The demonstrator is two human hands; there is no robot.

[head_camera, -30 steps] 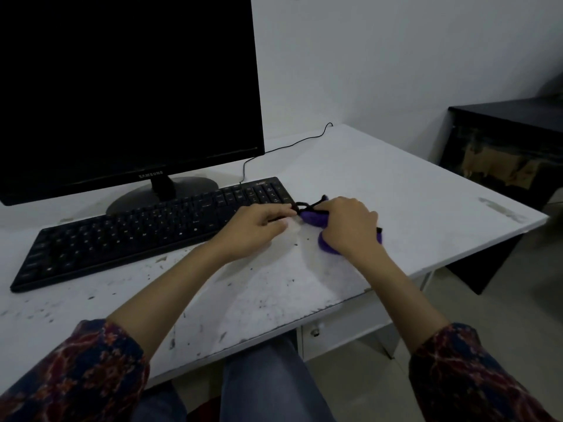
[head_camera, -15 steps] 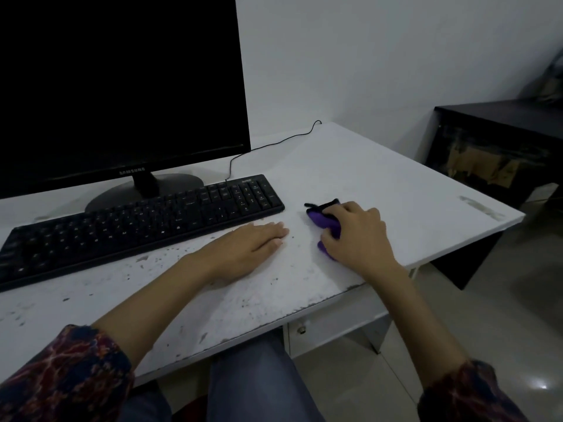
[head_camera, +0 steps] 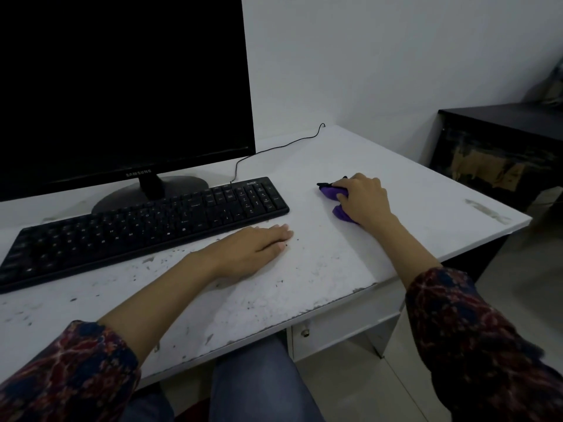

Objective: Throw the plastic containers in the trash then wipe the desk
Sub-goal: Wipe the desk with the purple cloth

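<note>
A purple cloth with a black edge (head_camera: 330,192) lies bunched on the white desk (head_camera: 411,190), to the right of the keyboard. My right hand (head_camera: 364,199) lies on top of it with curled fingers gripping it against the desk; most of the cloth is hidden under the hand. My left hand (head_camera: 256,246) rests flat on the desk just in front of the keyboard's right end, fingers straight and together, holding nothing. No plastic containers are in view.
A black keyboard (head_camera: 137,226) and a dark monitor (head_camera: 122,86) fill the desk's left half, with a thin black cable (head_camera: 274,147) behind. The desk surface is speckled with dark marks. A dark cabinet (head_camera: 499,153) stands to the right.
My left hand let go of the cloth and settled flat on the desk. My right hand has slid with the cloth a little away from me and to the right.
</note>
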